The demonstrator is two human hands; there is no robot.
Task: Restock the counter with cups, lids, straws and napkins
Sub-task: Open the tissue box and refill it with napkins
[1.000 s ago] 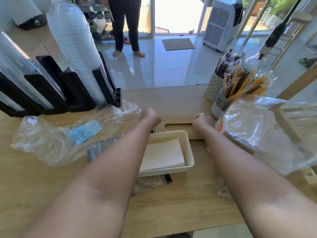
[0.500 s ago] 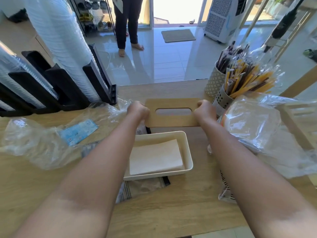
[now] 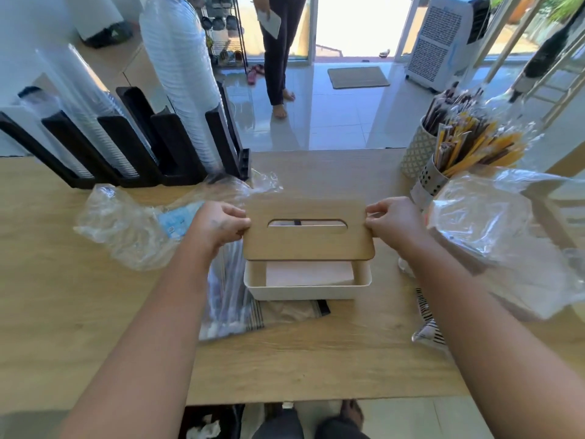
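Note:
A wooden lid [image 3: 308, 245] with a long slot hovers just above the white napkin box [image 3: 304, 291] at the middle of the counter. My left hand [image 3: 220, 224] grips its left edge and my right hand [image 3: 392, 221] grips its right edge. White napkins [image 3: 308, 274] lie inside the box, partly hidden under the lid. A black rack [image 3: 177, 147] at the back left holds tall stacks of clear cups and lids [image 3: 183, 74]. Two holders of wrapped straws [image 3: 468, 144] stand at the back right.
Crumpled clear plastic bags lie left [image 3: 133, 229] and right [image 3: 506, 236] of the box. A flat plastic pack [image 3: 228, 299] sticks out from under the box. A person [image 3: 281, 49] stands on the tiled floor beyond the counter, near a white air cooler [image 3: 446, 39].
Both hands picked the wooden lid up from the counter behind the box and brought it toward me, over the napkin box.

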